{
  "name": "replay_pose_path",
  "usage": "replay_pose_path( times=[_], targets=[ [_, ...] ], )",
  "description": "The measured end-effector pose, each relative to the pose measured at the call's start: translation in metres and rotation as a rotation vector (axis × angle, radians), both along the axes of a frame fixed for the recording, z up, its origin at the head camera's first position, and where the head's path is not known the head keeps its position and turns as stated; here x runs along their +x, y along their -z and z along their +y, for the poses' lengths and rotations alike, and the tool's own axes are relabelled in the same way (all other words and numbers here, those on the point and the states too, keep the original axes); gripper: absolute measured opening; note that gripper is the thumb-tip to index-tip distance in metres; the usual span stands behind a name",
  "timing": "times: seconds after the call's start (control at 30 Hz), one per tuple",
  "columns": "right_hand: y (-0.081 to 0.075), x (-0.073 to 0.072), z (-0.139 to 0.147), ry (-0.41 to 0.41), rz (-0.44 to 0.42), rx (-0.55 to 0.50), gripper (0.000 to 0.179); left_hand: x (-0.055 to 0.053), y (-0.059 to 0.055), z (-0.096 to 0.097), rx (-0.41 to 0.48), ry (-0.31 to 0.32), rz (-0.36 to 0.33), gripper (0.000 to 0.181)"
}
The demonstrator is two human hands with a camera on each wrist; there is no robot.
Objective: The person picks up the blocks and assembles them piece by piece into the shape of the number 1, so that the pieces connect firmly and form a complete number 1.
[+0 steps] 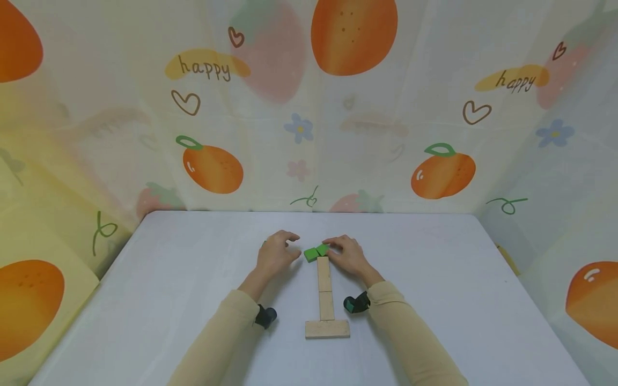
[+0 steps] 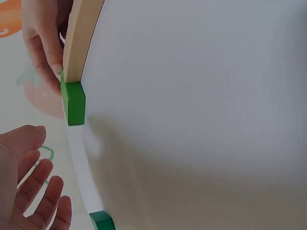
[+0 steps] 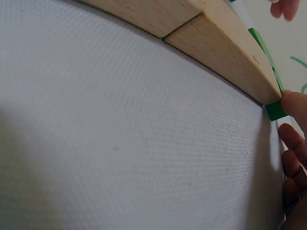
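My right hand (image 1: 348, 256) pinches a small green block (image 1: 322, 249) at the far end of a wooden bar (image 1: 324, 273). In the right wrist view, the thumb lies on that green block (image 3: 275, 110), close to the bar's corner. A second green block (image 1: 311, 254) sits just left of it, tilted against the line of the bar. My left hand (image 1: 276, 253) hovers left of the green blocks with loosely bent fingers and nothing in its grasp. The left wrist view shows these fingers (image 2: 36, 191) spread apart from the green block (image 2: 74, 104).
Another wooden bar (image 1: 326, 305) continues the line toward me, meeting a crosswise wooden bar (image 1: 327, 329). One more green block (image 2: 102, 221) lies beyond the left hand. The white table (image 1: 434, 257) ends at a fruit-printed cloth (image 1: 270, 161) behind.
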State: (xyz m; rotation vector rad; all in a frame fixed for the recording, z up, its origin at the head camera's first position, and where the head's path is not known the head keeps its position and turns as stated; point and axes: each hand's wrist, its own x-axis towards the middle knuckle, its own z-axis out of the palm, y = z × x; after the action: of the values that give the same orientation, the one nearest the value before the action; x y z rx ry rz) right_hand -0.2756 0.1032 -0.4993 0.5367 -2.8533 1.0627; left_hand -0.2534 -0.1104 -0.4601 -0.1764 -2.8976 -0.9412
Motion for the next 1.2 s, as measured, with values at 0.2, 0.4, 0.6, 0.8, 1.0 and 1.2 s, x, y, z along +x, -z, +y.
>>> replay_pose_path(
  times=[0.2,0.4,0.6,0.8,1.0,1.2],
  targets=[
    [0.0,0.001,0.0,-0.012,0.004,-0.002,0.027,-0.002,0.001,-0.012,-0.009,-0.032,0.043,0.031],
    [0.0,0.0,0.001,-0.009,0.01,-0.002,0.027,-0.003,0.001,-0.023,0.007,-0.065,0.074,0.032],
    [0.001,0.0,0.001,-0.009,0.007,0.0,0.027,-0.001,0.001,-0.034,0.03,-0.101,0.103,0.037],
    [0.0,0.0,0.001,-0.015,0.01,-0.009,0.027,-0.001,0.008,-0.046,0.018,-0.152,0.126,0.04],
    [0.0,0.0,0.001,-0.02,0.025,-0.003,0.027,-0.002,0.011,-0.054,0.016,-0.179,0.041,0.045],
    [0.0,0.0,0.001,-0.015,0.011,-0.015,0.027,-0.001,0.014,-0.056,-0.032,-0.208,-0.023,0.05]
  ],
)
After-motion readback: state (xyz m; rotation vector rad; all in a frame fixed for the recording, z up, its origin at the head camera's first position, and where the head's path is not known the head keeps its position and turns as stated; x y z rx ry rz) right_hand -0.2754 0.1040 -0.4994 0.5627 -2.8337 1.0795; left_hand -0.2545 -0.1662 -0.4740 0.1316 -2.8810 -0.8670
